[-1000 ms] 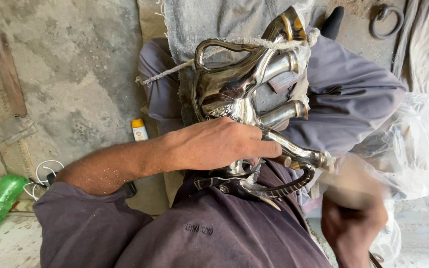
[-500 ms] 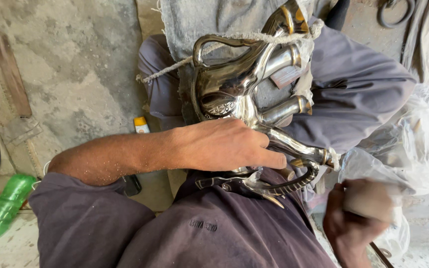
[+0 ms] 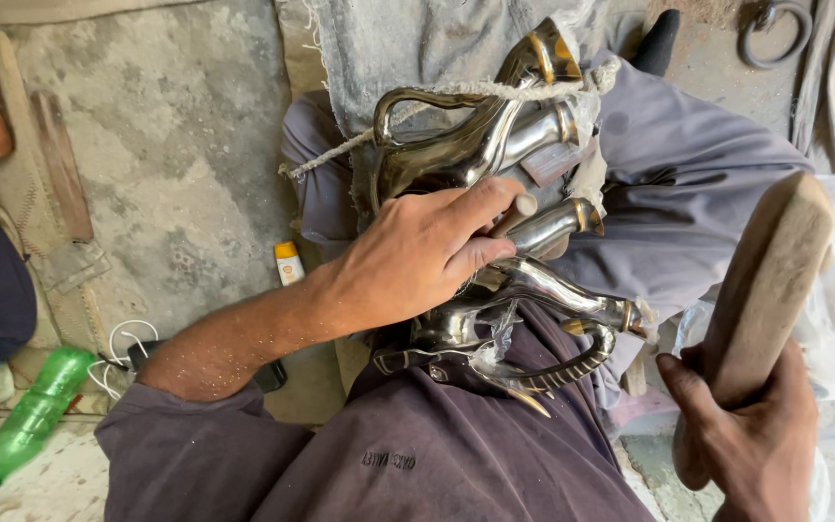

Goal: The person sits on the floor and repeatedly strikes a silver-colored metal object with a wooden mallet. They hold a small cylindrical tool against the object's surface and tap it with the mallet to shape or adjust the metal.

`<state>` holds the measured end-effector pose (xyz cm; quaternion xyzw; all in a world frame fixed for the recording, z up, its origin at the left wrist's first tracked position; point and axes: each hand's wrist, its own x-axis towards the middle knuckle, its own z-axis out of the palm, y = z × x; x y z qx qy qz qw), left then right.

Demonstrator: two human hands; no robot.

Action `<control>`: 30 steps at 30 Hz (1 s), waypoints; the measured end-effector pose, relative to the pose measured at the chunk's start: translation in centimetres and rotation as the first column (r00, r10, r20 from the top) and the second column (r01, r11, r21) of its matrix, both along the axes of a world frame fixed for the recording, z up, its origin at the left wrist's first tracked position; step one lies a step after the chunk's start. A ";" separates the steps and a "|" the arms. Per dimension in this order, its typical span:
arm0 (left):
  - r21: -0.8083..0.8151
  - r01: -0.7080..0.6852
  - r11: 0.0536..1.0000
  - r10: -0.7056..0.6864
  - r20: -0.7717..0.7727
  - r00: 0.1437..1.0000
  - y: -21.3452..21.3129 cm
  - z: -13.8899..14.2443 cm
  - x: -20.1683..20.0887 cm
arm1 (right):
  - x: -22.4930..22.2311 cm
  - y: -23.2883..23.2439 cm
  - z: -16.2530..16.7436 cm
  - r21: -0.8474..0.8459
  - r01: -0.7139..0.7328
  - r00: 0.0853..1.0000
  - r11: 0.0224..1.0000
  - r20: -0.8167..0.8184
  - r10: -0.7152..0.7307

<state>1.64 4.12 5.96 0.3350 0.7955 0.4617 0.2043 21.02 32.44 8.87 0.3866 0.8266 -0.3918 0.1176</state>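
Rough concrete floor (image 3: pixel 176 145); hands press polished metal figurine (image 3: pixel 495 164), grip wooden block (image 3: pixel 765 280).

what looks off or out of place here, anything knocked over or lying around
A green plastic bottle lies tipped on its side on the stone floor at lower left, beside a loose white cable. The metal animal figure under the left hand is lashed on with frayed rope.

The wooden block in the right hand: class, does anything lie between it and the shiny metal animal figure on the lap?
Nothing visible does. The wooden block in the right hand is raised to the right of the metal figure, with only open space over the trouser leg between them. The left hand presses on the figure's far side.
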 end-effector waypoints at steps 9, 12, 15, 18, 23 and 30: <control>-0.071 -0.065 0.995 0.056 -0.120 0.991 1.9 1.0 0.6 | -4.2 0.6 1.5 0.286 -0.227 0.967 0.931 -0.044 0.249; -0.081 -0.051 0.995 0.047 -0.045 0.998 2.1 1.2 0.3 | -5.9 0.6 1.9 0.258 -0.239 0.933 0.936 -0.207 0.295; -0.138 -0.047 0.989 0.038 -0.067 0.997 2.4 1.6 0.3 | -6.9 0.8 2.3 0.049 -0.197 0.942 0.979 -0.268 0.203; -0.186 0.007 0.982 -0.015 -0.042 0.999 2.9 2.0 0.4 | -7.3 1.9 2.6 0.280 -0.452 0.880 0.847 -0.016 0.475; -0.237 0.033 0.971 -0.035 -0.007 0.999 3.6 1.9 -0.2 | -7.0 2.8 2.2 0.203 -0.529 0.846 0.824 0.194 0.496; -0.256 0.122 0.959 -0.117 0.036 0.993 4.1 1.8 -1.0 | -6.7 2.5 2.5 0.261 -0.502 0.865 0.825 0.134 0.484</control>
